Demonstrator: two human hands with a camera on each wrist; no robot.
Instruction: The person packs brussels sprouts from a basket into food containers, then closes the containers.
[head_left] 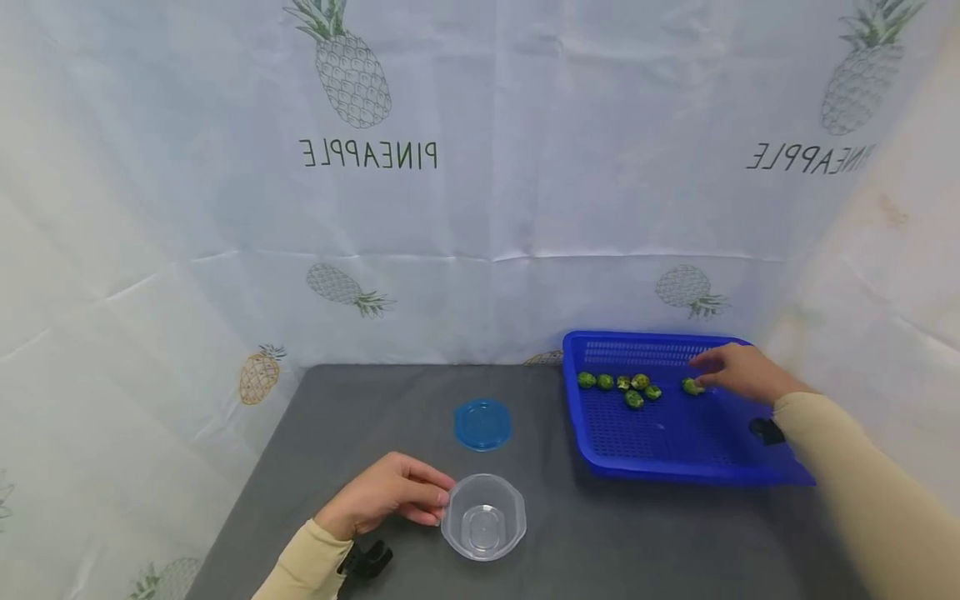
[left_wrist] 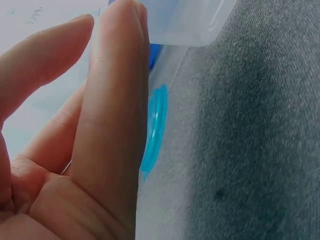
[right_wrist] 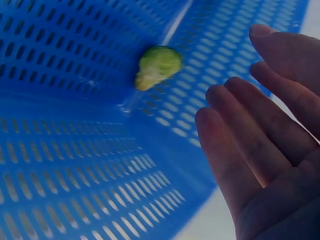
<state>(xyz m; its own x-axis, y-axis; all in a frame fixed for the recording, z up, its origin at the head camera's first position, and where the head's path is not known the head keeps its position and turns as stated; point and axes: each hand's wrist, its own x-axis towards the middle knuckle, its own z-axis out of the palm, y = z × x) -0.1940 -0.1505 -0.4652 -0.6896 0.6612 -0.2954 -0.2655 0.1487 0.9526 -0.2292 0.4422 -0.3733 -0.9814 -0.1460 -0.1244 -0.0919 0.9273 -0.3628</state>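
My left hand (head_left: pixel 397 492) is at the left side of a clear plastic bowl (head_left: pixel 483 518), fingertips right at its rim. In the left wrist view a straight thumb (left_wrist: pixel 112 115) reaches up to the bowl's wall (left_wrist: pixel 187 22), with another finger held apart from it. Over the back right of a blue basket (head_left: pixel 678 467) reaches my right hand (head_left: pixel 738 371), its fingers extended and holding nothing. Close below those fingertips lies a single Brussels sprout (head_left: pixel 692 387). The right wrist view shows that sprout (right_wrist: pixel 159 65) against the basket's slotted surface, apart from the fingers.
Several more Brussels sprouts (head_left: pixel 634 399) are grouped at the basket's back left. A round blue lid (head_left: pixel 482 425) lies on the grey table (head_left: pixel 337 417) behind the bowl. White curtain (head_left: pixel 487 200) printed with pineapples hangs around the table's back and sides.
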